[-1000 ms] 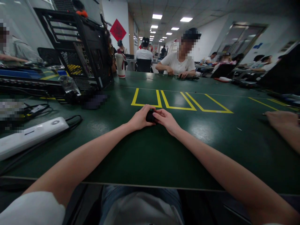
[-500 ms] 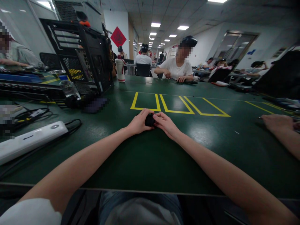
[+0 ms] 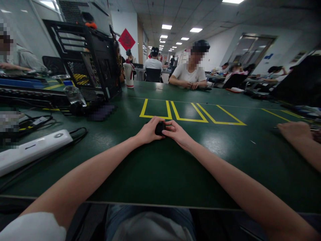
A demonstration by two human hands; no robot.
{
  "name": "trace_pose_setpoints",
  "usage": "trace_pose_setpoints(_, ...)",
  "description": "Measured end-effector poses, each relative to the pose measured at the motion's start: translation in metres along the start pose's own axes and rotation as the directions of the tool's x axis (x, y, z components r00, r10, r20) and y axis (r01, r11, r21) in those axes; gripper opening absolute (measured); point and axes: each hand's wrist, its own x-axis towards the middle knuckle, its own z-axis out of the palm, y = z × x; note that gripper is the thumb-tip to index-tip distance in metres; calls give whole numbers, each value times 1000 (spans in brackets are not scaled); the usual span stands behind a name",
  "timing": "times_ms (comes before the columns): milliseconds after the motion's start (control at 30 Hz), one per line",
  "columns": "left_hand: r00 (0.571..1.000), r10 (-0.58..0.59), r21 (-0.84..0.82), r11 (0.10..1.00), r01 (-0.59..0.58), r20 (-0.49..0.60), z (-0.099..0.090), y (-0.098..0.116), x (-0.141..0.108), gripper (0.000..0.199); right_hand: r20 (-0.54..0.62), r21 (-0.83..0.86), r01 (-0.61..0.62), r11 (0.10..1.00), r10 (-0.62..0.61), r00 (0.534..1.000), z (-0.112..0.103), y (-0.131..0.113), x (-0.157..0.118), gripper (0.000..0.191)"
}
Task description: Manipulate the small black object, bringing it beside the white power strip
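Observation:
A small black object (image 3: 159, 128) is between my two hands, just above or on the green table (image 3: 155, 170), near the yellow tape outlines. Its details are too dark to make out. My left hand (image 3: 149, 130) wraps round its left side, thumb below and fingers above. On the right side, my right hand (image 3: 177, 133) pinches the same object with thumb and fingertips.
A white power strip (image 3: 35, 152) with black cables lies at the left, below a black computer case (image 3: 100, 63) and a bottle (image 3: 74, 93). A paper cup (image 3: 129, 75) stands farther back. Another person's hand (image 3: 296, 132) rests at the right edge; a person sits opposite.
My right thumb and fingers have shifted slightly on the black object, and more of its face shows. My left hand has barely moved. The person opposite has brought their hands closer together.

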Motion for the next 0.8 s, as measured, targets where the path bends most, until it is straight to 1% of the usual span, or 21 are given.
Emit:
trace_pose_setpoints(100, 1000, 3, -8, 1000, -3, 7, -1, 1, 0, 60, -16, 2, 12, 1000, -12, 1000, 2, 1, -1, 31)
trace_pose_setpoints(167, 1000, 7, -4, 1000, -7, 9, -1, 1, 0, 61, -57, 3, 11, 1000, -11, 998, 4, 1, 0, 26)
trace_pose_setpoints(233, 1000, 7, -1, 1000, -7, 10, -1, 2, 0, 61, -97, 1, 1, 1000, -1, 995, 5, 1, 1, 27)
trace_pose_setpoints(300, 1000, 3, -1, 1000, -3, 11, -1, 2, 0, 60, -120, 8, -44, 999, 45, 992, 5, 0, 4, 32)
trace_pose_setpoints(400, 1000, -2, 2, 1000, 2, 9, -1, 1, 0, 60, -91, 23, -109, 994, 110, 990, 4, -1, 5, 32)
trace_pose_setpoints(467, 1000, -4, 5, 1000, 4, 8, -1, 0, 0, 61, -50, -6, -76, 997, 75, 996, 3, -1, 3, 30)
trace_pose_setpoints(600, 1000, 5, 0, 1000, -5, 0, -1, -1, -1, 59, -12, -59, 56, 997, -57, 998, 4, 0, -3, 34)
trace_pose_setpoints(667, 1000, 11, -4, 1000, -11, -5, 0, -1, 0, 59, -23, -51, 60, 997, -61, 998, 6, 0, -5, 32)
trace_pose_setpoints(733, 1000, 11, -4, 1000, -11, -5, 0, -1, 0, 59, -66, -52, 51, 997, -55, 996, 8, 1, -5, 29)
trace_pose_setpoints(800, 1000, 2, -2, 1000, -2, 0, 0, 0, 0, 59, -114, -67, 42, 997, -49, 992, 9, 1, -3, 29)
